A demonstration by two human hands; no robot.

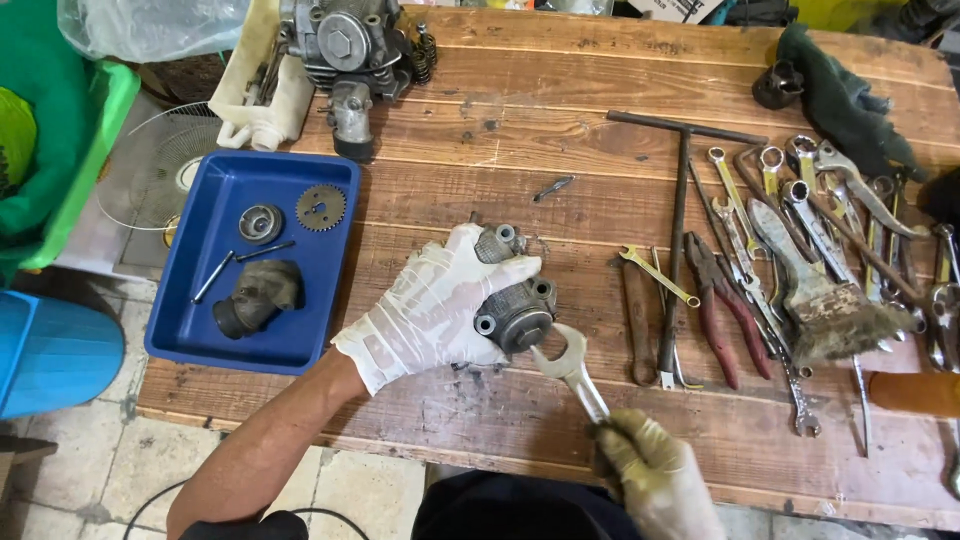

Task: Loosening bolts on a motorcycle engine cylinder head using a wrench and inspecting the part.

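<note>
My left hand (425,310), in a white glove, grips a small grey metal engine part (515,300) with round bosses, holding it just above the wooden table (500,150). My right hand (655,470), in a dirty pale glove, holds an open-end wrench (570,368) by its handle. The wrench's jaw sits against the lower right side of the metal part.
A blue tray (210,330) at the left holds a gear, a round part, pins and a rubber elbow. An engine block (350,45) stands at the back. A T-handle wrench (680,200), pliers (720,300), a brush (830,300) and several wrenches lie at the right.
</note>
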